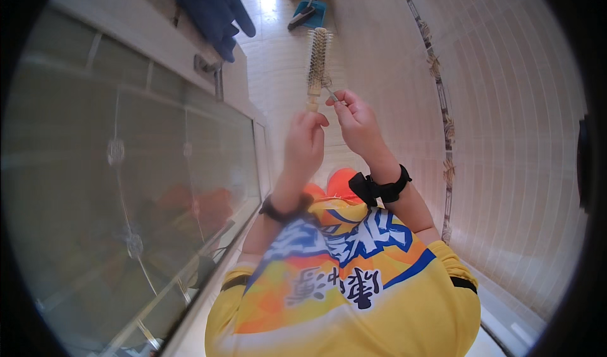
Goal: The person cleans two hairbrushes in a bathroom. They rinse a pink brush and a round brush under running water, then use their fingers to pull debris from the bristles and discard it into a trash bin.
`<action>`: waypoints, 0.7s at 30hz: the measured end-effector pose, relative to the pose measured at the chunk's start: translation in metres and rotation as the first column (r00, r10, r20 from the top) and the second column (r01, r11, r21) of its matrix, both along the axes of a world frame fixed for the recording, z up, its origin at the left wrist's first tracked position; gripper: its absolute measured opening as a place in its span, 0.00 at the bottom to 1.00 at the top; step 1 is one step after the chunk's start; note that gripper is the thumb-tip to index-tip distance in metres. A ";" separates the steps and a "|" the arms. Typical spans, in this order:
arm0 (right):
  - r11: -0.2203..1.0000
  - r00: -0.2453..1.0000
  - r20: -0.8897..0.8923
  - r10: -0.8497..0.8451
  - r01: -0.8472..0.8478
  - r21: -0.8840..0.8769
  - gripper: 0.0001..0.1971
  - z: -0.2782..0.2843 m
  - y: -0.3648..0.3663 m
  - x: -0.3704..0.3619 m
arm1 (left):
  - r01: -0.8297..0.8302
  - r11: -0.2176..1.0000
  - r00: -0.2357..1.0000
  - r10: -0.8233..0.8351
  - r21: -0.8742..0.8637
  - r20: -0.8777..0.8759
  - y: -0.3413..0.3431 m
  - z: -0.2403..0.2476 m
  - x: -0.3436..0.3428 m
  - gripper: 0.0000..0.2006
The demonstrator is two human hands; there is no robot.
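Here, the left hand [306, 136] clasps a forward-pointing hairbrush [317, 63] while the right hand [358, 122], curled inward, pinches a thin tool [331, 94].

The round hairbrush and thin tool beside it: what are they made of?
Round hairbrush: plastic or painted wood, perhaps, as its cream handle looks smooth and pale.
Thin tool: possibly metal, from its slim grey look; finish too small to tell.

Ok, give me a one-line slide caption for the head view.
The left hand grips a round hairbrush by its handle while the right hand holds a thin tool close to the bristles.
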State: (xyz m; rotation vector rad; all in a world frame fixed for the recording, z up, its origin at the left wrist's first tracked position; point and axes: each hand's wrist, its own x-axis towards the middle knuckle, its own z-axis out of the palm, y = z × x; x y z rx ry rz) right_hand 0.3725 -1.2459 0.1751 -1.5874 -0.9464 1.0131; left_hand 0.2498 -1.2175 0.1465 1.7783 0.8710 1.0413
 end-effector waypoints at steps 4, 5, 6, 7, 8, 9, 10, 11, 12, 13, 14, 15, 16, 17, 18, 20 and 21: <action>0.996 0.991 0.097 -0.088 0.087 0.020 0.09 0.002 0.064 0.034 | 0.012 1.000 0.995 -0.010 0.010 -0.101 0.058 0.006 0.037 0.07; 0.993 0.980 0.160 -0.119 0.115 0.037 0.10 0.006 0.083 0.044 | 0.013 1.000 0.993 -0.010 0.022 -0.116 0.073 0.006 0.047 0.07; 0.988 0.962 0.226 -0.153 0.146 0.047 0.10 0.005 0.097 0.053 | 0.018 1.000 0.992 -0.015 0.025 -0.126 0.084 0.003 0.057 0.07; 0.987 0.970 0.185 -0.158 0.151 0.047 0.10 0.000 0.112 0.064 | 0.017 0.999 0.992 -0.014 0.027 -0.127 0.096 0.001 0.067 0.07; 0.987 0.977 0.144 -0.160 0.155 0.048 0.11 -0.005 0.129 0.075 | 0.015 0.999 0.992 -0.010 0.031 -0.128 0.109 -0.001 0.077 0.06; 0.985 0.981 0.101 -0.166 0.161 0.060 0.11 -0.009 0.149 0.090 | 0.014 0.999 0.992 -0.008 0.045 -0.128 0.127 0.000 0.090 0.06; 0.983 0.983 0.064 -0.173 0.168 0.070 0.11 -0.013 0.168 0.105 | 0.018 0.999 0.988 -0.011 0.047 -0.153 0.143 0.000 0.102 0.06; 0.981 0.984 0.027 -0.178 0.175 0.081 0.11 -0.018 0.187 0.120 | 0.021 0.999 0.984 -0.012 0.049 -0.177 0.160 0.001 0.114 0.06; 0.980 0.984 -0.016 -0.180 0.180 0.087 0.11 -0.020 0.205 0.131 | 0.022 0.999 0.978 -0.011 0.048 -0.208 0.176 0.003 0.123 0.06; 0.975 0.983 -0.067 -0.172 0.180 0.128 0.09 -0.020 0.222 0.142 | 0.025 0.998 0.981 -0.013 0.058 -0.191 0.193 0.003 0.134 0.06; 0.969 0.980 -0.117 -0.163 0.181 0.167 0.08 -0.020 0.239 0.152 | 0.028 0.997 0.985 -0.016 0.066 -0.174 0.210 0.002 0.147 0.06; 0.963 0.976 -0.162 -0.146 0.177 0.205 0.07 -0.019 0.257 0.160 | 0.025 0.997 0.988 -0.014 0.074 -0.152 0.227 0.002 0.155 0.06; 0.976 0.981 -0.163 -0.109 0.137 0.169 0.07 -0.017 0.269 0.167 | 0.006 0.998 0.989 0.002 0.055 -0.149 0.243 0.003 0.162 0.06; 0.987 0.984 -0.163 -0.072 0.094 0.130 0.07 -0.016 0.277 0.171 | -0.013 0.999 0.989 0.018 0.033 -0.145 0.258 0.004 0.167 0.06; 0.995 0.987 -0.160 -0.034 0.048 0.085 0.07 -0.015 0.287 0.178 | -0.035 0.999 0.990 0.035 0.004 -0.136 0.271 0.004 0.174 0.06; 0.997 0.987 -0.153 0.040 -0.029 0.077 0.06 -0.022 0.319 0.187 | -0.048 0.999 0.994 0.050 0.015 -0.101 0.303 0.000 0.185 0.06; 0.995 0.985 -0.149 0.082 -0.071 0.076 0.06 -0.024 0.332 0.191 | -0.060 0.998 0.995 0.061 0.024 -0.083 0.317 -0.001 0.190 0.06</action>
